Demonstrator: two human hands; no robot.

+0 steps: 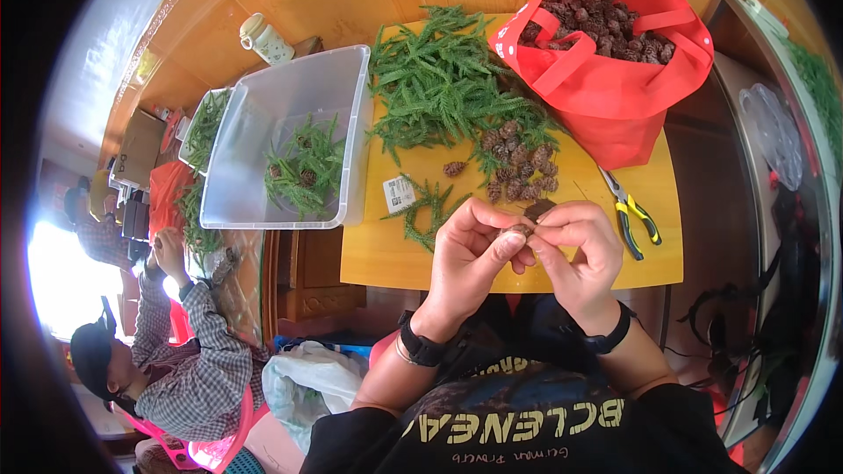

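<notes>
A small brown pine cone [516,231] is held just above the near part of the yellow table [386,263]. My left hand [474,250] is closed round it from the left. My right hand [580,254] pinches at its right side, its fingertips meeting those of the left. Beyond the fingers lies a pile of loose pine cones [520,162], with a single pine cone [454,168] to its left. A green artificial sprig [430,211] rests left of my hands, next to a white label card [398,194].
Green sprigs [439,79] heap at the back. A red bag [606,96] full of pine cones stands at back right, yellow-black pliers [632,215] below it. Left is a clear plastic bin [351,167] holding sprigs with cones. A co-worker [193,369] sits at far left.
</notes>
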